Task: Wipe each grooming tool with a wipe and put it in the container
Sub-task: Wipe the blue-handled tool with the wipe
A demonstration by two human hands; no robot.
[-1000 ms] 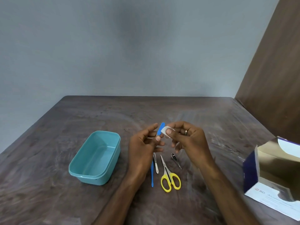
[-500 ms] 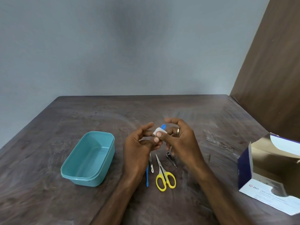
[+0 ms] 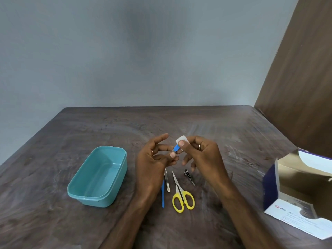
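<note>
Between my two hands, raised above the table (image 3: 197, 123), is a small blue tool (image 3: 175, 148). My left hand (image 3: 154, 159) pinches its lower end between thumb and fingertips, the index finger stretched out above. My right hand (image 3: 201, 151) pinches a white wipe (image 3: 181, 140) around the tool's upper end, thumb in front; its lower fingers hang loosely curled, and a ring (image 3: 199, 147) sits on one finger. Just below my hands, on the table, lie four more tools: a blue-handled stick (image 3: 163, 194) partly hidden under my left wrist, a metal file (image 3: 167, 180) just beside it, yellow scissors (image 3: 182, 196) with blades closed and pointing toward my hands, and a clipper (image 3: 188, 176) under my right hand. To the left of my left hand, well apart from the tools, stands the teal tub (image 3: 79, 187), open side up, with no tool in it. Far to the right of my right hand lies an opened box (image 3: 273, 187), its flap raised.
</note>
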